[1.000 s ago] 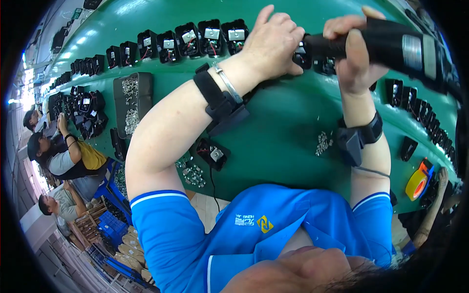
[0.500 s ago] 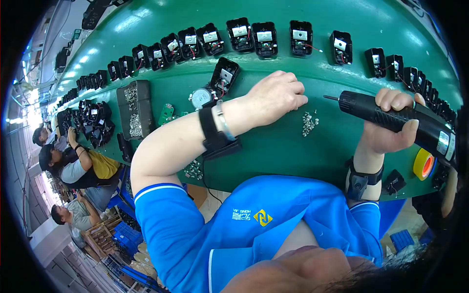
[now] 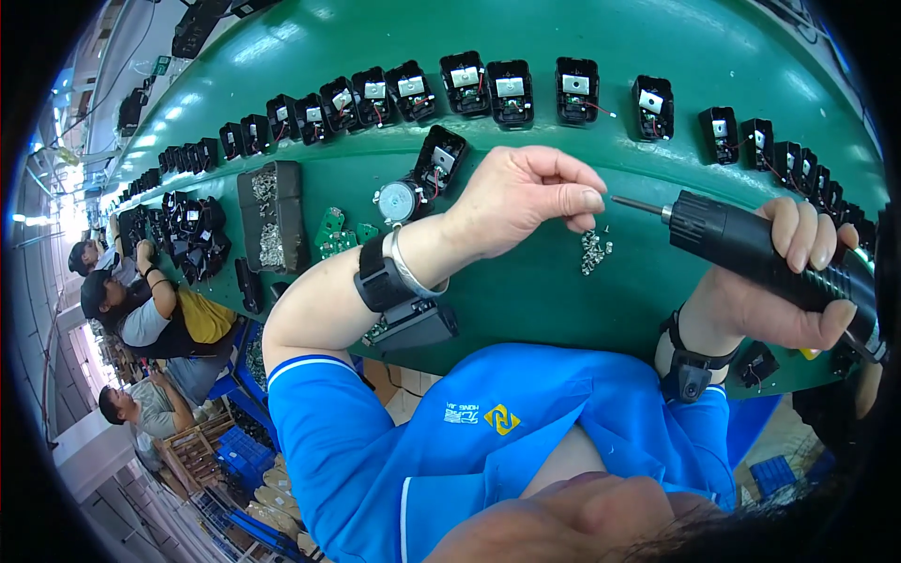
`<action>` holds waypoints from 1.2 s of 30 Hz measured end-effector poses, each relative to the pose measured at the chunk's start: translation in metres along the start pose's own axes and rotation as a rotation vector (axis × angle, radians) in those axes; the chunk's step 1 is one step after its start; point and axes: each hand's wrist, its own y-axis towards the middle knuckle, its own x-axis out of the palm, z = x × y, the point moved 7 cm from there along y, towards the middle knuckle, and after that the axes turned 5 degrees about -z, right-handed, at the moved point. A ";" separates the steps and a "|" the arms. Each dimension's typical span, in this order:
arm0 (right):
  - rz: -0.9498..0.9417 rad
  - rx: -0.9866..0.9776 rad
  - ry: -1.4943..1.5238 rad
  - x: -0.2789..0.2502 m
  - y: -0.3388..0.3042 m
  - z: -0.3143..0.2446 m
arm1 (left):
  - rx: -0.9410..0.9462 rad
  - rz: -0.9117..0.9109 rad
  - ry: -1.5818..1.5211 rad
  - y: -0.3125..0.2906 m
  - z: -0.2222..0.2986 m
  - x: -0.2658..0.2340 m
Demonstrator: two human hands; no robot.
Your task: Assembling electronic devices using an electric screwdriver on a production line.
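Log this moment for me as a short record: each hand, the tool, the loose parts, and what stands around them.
Left hand: thumb and fingers drawn together just short of the bit's tip; anything pinched there is too small to tell
Right hand: wrapped around a black power screwdriver
Bit: points toward the left hand
Loose parts: small pile of screws below the left hand
Far side: curved row of black housings
Left side: dark tray of small metal parts
Surface: green table
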 end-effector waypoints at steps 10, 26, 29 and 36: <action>-0.038 0.016 0.063 0.014 -0.001 0.000 | -0.012 -0.074 -0.186 -0.003 -0.004 0.012; -0.355 -0.077 -0.034 0.038 -0.003 -0.001 | -0.002 -0.108 0.157 0.001 -0.001 0.015; -0.380 -0.005 -0.075 0.039 0.000 0.004 | -0.012 -0.087 0.304 0.004 0.003 0.017; -0.331 0.126 0.000 0.028 0.009 0.020 | -0.058 -0.161 0.424 0.004 0.008 0.008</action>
